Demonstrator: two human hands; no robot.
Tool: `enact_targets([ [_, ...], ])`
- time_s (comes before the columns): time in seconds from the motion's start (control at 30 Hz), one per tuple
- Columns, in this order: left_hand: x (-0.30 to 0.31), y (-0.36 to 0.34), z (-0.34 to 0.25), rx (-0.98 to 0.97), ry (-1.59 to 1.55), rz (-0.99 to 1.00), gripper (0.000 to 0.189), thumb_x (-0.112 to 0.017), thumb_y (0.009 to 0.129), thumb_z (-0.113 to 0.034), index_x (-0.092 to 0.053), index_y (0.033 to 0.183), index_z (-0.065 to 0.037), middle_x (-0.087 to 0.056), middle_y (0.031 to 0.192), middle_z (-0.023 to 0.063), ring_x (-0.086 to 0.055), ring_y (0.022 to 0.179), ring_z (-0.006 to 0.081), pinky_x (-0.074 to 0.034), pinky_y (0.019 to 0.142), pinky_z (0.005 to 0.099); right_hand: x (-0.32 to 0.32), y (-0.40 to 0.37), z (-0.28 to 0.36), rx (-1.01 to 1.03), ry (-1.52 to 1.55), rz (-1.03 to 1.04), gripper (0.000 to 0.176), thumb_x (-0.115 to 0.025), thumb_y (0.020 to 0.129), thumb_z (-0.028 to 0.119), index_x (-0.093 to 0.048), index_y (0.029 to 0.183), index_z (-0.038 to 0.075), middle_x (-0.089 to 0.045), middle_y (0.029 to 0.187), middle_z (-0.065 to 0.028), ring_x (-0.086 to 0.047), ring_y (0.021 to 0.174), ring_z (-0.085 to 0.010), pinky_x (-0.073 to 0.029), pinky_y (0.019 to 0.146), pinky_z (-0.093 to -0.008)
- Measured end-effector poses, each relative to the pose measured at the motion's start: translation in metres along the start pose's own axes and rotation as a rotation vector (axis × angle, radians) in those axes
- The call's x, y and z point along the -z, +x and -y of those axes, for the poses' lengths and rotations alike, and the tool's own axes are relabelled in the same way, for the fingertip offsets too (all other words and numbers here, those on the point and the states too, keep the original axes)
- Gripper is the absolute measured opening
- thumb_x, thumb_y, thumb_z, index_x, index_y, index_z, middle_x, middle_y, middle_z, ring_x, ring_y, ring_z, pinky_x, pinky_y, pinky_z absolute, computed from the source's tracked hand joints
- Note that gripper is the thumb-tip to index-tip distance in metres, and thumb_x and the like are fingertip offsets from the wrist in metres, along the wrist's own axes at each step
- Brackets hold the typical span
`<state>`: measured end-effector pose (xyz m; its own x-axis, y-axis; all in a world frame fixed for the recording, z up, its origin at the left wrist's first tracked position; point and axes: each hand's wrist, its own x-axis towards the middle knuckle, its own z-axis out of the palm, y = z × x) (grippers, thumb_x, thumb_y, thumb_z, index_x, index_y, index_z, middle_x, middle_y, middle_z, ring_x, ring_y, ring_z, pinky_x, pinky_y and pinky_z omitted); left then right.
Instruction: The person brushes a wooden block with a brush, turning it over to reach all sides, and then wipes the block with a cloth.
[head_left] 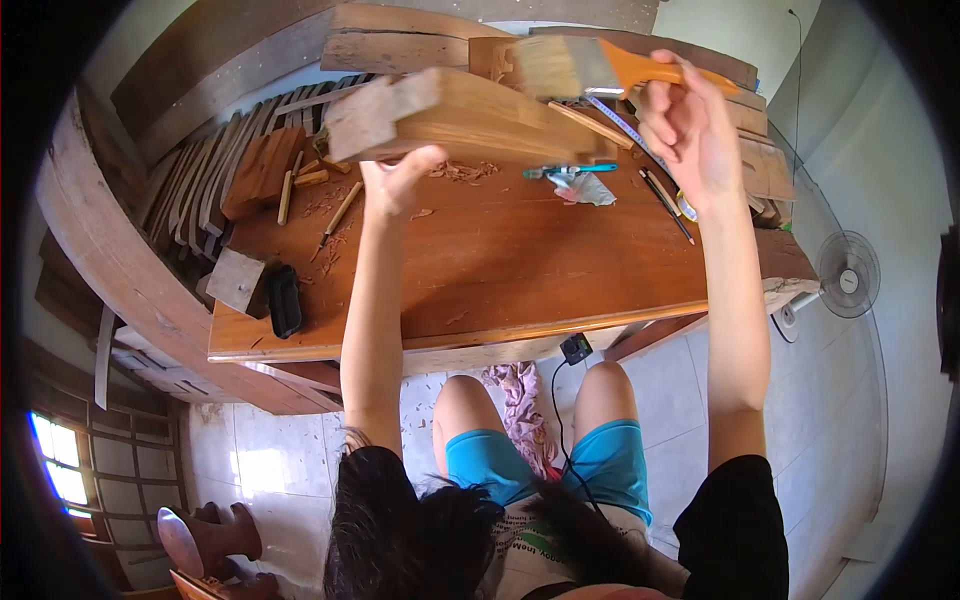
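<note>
My left hand (400,178) grips a thick, shaped wooden block (460,118) from below, holding it up over the far part of the table. Its thumb shows at the near face; the other fingers are hidden behind the wood. In my right hand (692,125) is a wide paintbrush (610,68) with an orange handle, pinched between thumb and fingers. The pale bristles point left, above the block's right part. Beneath the block, wood shavings (465,172) lie on the wooden table (520,260).
Chisels (342,215) and a wood piece (262,172) lie at the left, near a black tray (285,300). A teal-handled tool (575,170), crumpled wrapper (590,190), measuring tape (625,125) and pencils (668,205) lie right of centre. Stacked boards (190,180) line the back left. A fan (848,278) stands right.
</note>
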<state>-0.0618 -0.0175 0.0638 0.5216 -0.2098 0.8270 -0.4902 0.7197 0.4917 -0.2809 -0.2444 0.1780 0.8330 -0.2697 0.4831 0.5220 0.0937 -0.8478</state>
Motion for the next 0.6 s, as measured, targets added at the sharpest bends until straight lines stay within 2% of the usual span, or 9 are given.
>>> enact_targets([
  [0.07,0.005,0.000,-0.003,0.016,-0.192,-0.058,0.078,-0.084,0.073,-0.019,-0.046,0.139,-0.001,-0.056,0.131,0.0116,-0.054,0.121,0.0238,-0.043,0.106,0.0411,0.002,0.002,-0.004,-0.060,-0.063,0.057,0.034,-0.047,0.103,0.034,-0.055,0.122,0.006,-0.046,0.077,0.0001,-0.035,0.057,-0.0077,-0.028,0.050,-0.0238],
  [0.13,0.012,0.001,0.003,0.021,-0.238,-0.118,0.074,-0.082,0.075,-0.017,-0.047,0.138,-0.002,-0.056,0.131,0.0104,-0.054,0.121,0.0237,-0.041,0.106,0.0407,0.018,0.010,-0.025,-0.084,-0.112,0.060,0.034,-0.047,0.104,0.034,-0.058,0.120,0.006,-0.049,0.075,-0.0001,-0.037,0.057,-0.0065,-0.027,0.049,-0.0238],
  [0.17,0.017,0.002,0.006,0.022,-0.260,-0.151,0.071,-0.082,0.077,-0.017,-0.048,0.138,-0.003,-0.056,0.131,0.0098,-0.053,0.122,0.0237,-0.040,0.107,0.0406,0.024,0.010,-0.033,-0.100,-0.120,-0.049,0.034,-0.048,0.102,0.032,-0.060,0.118,0.005,-0.048,0.070,0.0006,-0.038,0.056,-0.0060,-0.027,0.049,-0.0236],
  [0.27,0.027,0.005,0.010,0.053,-0.265,-0.202,0.064,-0.080,0.081,-0.017,-0.050,0.136,-0.004,-0.056,0.131,0.0082,-0.053,0.122,0.0237,-0.039,0.106,0.0410,0.067,0.013,-0.057,-0.102,-0.293,-0.268,0.030,-0.049,0.101,0.032,-0.058,0.112,0.005,-0.042,0.065,0.0031,-0.031,0.050,-0.0056,-0.023,0.045,-0.0230],
  [0.37,0.034,0.009,0.016,0.034,-0.228,-0.217,0.051,-0.067,0.092,-0.022,-0.051,0.137,-0.006,-0.056,0.135,0.0070,-0.052,0.126,0.0245,-0.039,0.109,0.0450,0.068,0.022,-0.068,-0.102,-0.561,-0.519,0.028,-0.050,0.101,0.030,-0.062,0.103,0.004,-0.037,0.059,0.0052,-0.029,0.047,-0.0043,-0.023,0.045,-0.0228],
  [0.47,0.035,0.012,0.014,0.053,-0.310,-0.293,0.057,-0.076,0.085,-0.017,-0.051,0.135,-0.005,-0.056,0.130,0.0075,-0.052,0.121,0.0234,-0.040,0.105,0.0421,0.053,0.041,-0.063,0.099,-0.606,-0.486,0.029,-0.051,0.100,0.027,-0.068,0.100,0.003,-0.046,0.060,0.0032,-0.036,0.050,-0.0048,-0.026,0.044,-0.0237],
  [0.53,0.034,0.013,0.011,0.086,-0.317,-0.334,0.056,-0.076,0.086,-0.017,-0.052,0.134,-0.005,-0.056,0.129,0.0072,-0.052,0.121,0.0231,-0.040,0.105,0.0421,0.017,0.041,-0.043,0.169,-0.386,-0.199,0.032,-0.050,0.102,0.028,-0.067,0.106,0.001,-0.049,0.063,0.0020,-0.039,0.050,-0.0059,-0.029,0.044,-0.0239],
  [0.6,0.034,0.013,0.013,0.084,-0.285,-0.341,0.054,-0.073,0.089,-0.019,-0.051,0.136,-0.005,-0.056,0.130,0.0073,-0.052,0.123,0.0234,-0.040,0.106,0.0430,-0.027,0.037,-0.025,0.167,-0.178,-0.032,0.029,-0.051,0.103,0.023,-0.065,0.112,0.000,-0.060,0.069,-0.0026,-0.042,0.051,-0.0063,-0.032,0.043,-0.0232],
])
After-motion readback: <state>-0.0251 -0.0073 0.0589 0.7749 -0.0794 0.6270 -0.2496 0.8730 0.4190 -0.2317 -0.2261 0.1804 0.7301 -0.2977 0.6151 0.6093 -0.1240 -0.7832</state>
